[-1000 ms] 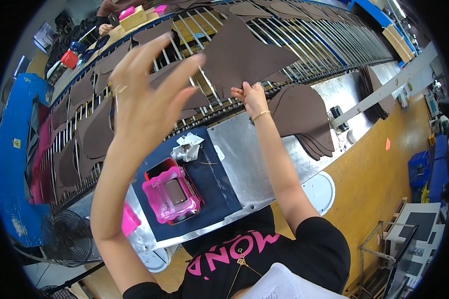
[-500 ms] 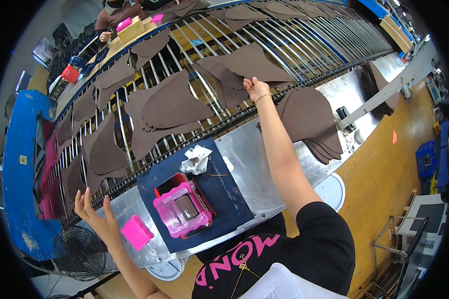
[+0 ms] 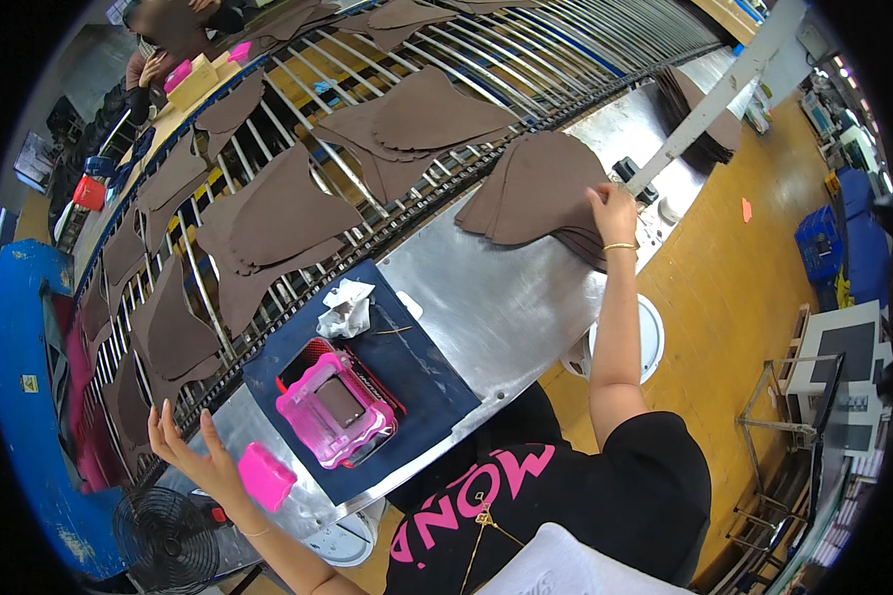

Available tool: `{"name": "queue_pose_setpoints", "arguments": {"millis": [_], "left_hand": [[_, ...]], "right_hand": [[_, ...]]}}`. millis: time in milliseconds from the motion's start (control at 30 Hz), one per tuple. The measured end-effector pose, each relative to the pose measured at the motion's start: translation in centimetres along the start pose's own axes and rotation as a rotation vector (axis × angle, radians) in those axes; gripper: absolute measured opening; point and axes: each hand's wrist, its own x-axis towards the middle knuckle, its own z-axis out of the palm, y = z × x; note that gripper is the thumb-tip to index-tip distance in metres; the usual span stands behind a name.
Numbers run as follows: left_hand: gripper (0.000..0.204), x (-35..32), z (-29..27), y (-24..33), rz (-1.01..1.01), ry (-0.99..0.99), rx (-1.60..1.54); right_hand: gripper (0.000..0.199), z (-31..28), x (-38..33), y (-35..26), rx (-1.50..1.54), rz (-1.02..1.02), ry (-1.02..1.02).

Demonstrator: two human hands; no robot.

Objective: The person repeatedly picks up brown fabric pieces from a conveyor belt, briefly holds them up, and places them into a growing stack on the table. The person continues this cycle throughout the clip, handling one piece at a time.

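Note:
My right hand point(image 3: 615, 215) is at the right edge of a fanned stack of dark brown cut pieces point(image 3: 546, 188) on the metal table. Its fingers are bent together over the edge of a piece in the stack; the fingertips are partly hidden. Held over the table's left end, my left hand point(image 3: 196, 458) is empty with its fingers spread. A pink block point(image 3: 267, 476) lies beside it. On a dark blue mat point(image 3: 417, 382) sits a pink and red tray-like holder point(image 3: 318, 421) with a brown block inside, next to a crumpled white wrapper point(image 3: 346, 309).
Beyond the table runs a rack of metal bars point(image 3: 352, 193) bearing several brown piece piles point(image 3: 278, 213). A metal arm point(image 3: 714, 104) slants over the right end, near another brown stack point(image 3: 690, 119). A black fan point(image 3: 166, 535) stands lower left. A person point(image 3: 169, 40) sits across the rack.
My right hand has moved from the pile on the rack rightward to the stack on the table. My left hand stays spread in about the same place. The view has shifted slightly.

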Motion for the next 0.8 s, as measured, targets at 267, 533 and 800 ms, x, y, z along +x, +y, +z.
{"name": "queue_pose_setpoints", "arguments": {"millis": [267,533,800], "left_hand": [[0.042,-1.1,0.6,2.0,-0.014,-0.02,-0.11],[0.045,-2.2,0.4,2.0,0.008,-0.019,-0.161],[0.061,-0.3,2.2,7.1,0.0,-0.093,-0.328]], "right_hand": [[0.057,-3.4,-1.2,3.0,-0.322,0.191,-0.181],[0.025,-7.6,-2.0,-0.5,-0.102,-0.214,-0.053],[0.018,-14.3,-9.2,-14.2,0.882,-0.451,-0.191]]}}
